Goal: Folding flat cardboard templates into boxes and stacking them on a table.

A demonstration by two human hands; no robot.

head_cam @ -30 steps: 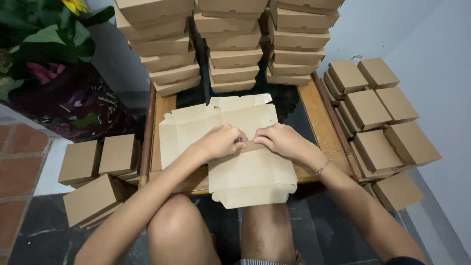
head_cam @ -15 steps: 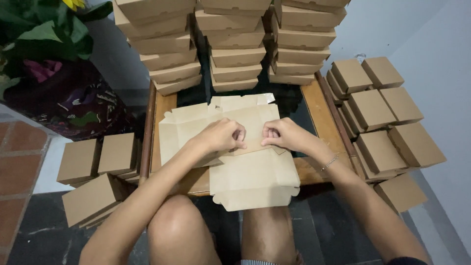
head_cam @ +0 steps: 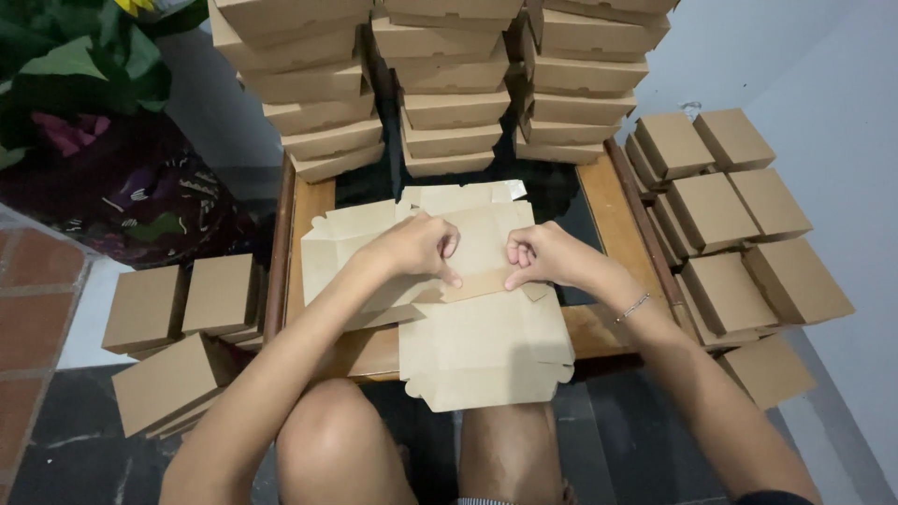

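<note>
A flat, unfolded brown cardboard box blank (head_cam: 482, 351) lies on top of a pile of similar blanks (head_cam: 341, 238) on a small wooden table (head_cam: 617, 210). My left hand (head_cam: 416, 248) and my right hand (head_cam: 543, 254) meet over its middle. The fingertips of both pinch a narrow fold strip (head_cam: 477, 283) of the blank, one at each end. The near half of the blank hangs over the table's front edge above my knees.
Three tall stacks of folded brown boxes (head_cam: 454, 89) stand behind the table. More folded boxes lie on the floor at the right (head_cam: 739, 234) and at the left (head_cam: 178, 309). A plant with a patterned cloth (head_cam: 103, 159) stands far left. A white wall runs along the right.
My two hands have moved slightly apart along the fold strip, and the strip now stands raised between my fingertips. The blank has stayed in place.
</note>
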